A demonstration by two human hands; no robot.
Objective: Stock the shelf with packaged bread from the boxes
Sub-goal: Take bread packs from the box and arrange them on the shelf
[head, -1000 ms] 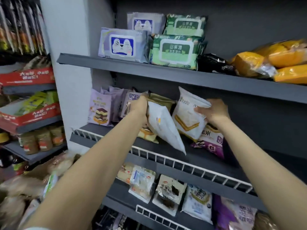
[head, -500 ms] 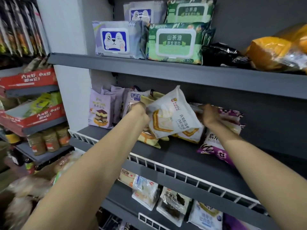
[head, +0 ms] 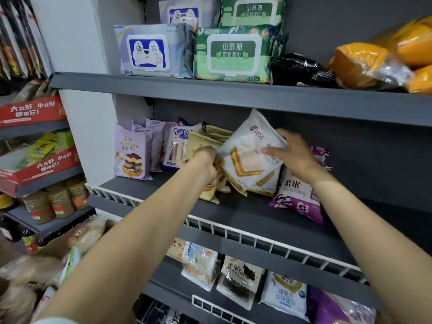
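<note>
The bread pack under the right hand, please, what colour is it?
White with a yellow-brown toast picture; head view.

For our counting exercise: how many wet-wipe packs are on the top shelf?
4: a blue dog pack front left, a green pack beside it, and one more behind each. Others may be hidden behind.

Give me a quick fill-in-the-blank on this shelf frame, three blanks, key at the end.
1. The right hand rests on the white bread packet, on the ____ shelf.
2. The purple-flowered packet lies to the ____ of the white bread packet.
3. The green wipes pack on the top shelf sits to the right of a ____ pack with a cartoon dog.

Missing words: middle; right; blue
</note>
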